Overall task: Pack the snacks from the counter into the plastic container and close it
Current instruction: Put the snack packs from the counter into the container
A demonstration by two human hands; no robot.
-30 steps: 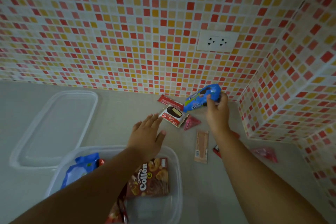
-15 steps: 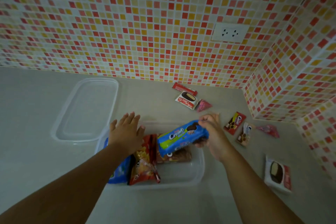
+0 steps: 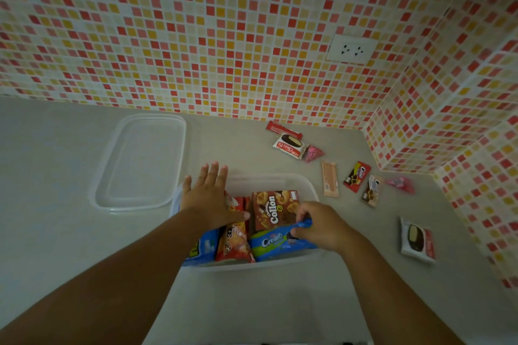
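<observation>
A clear plastic container [image 3: 269, 180] stands on the grey counter in front of me. Inside lie a brown Collon box [image 3: 273, 209], a red-orange snack bag [image 3: 234, 244] and a blue bag [image 3: 200, 249] at its left side. My right hand [image 3: 322, 225] grips the end of a blue Cream-O cookie pack [image 3: 276, 242] lying in the container's near right part. My left hand [image 3: 208, 197] rests flat with spread fingers on the container's left side, over the snacks. The clear lid [image 3: 140, 162] lies on the counter to the left.
Several small snacks lie on the counter to the right: a red bar [image 3: 283, 129], a Choco Pie pack [image 3: 288, 145], a pink triangle [image 3: 314, 152], a tan wafer [image 3: 330, 179], two small cookie packs [image 3: 357, 176], a pink packet [image 3: 402, 184], another pie pack [image 3: 417, 239]. Tiled walls meet behind.
My right hand carried the blue cookie pack from the back wall down into the container. My left hand moved onto the container's left side.
</observation>
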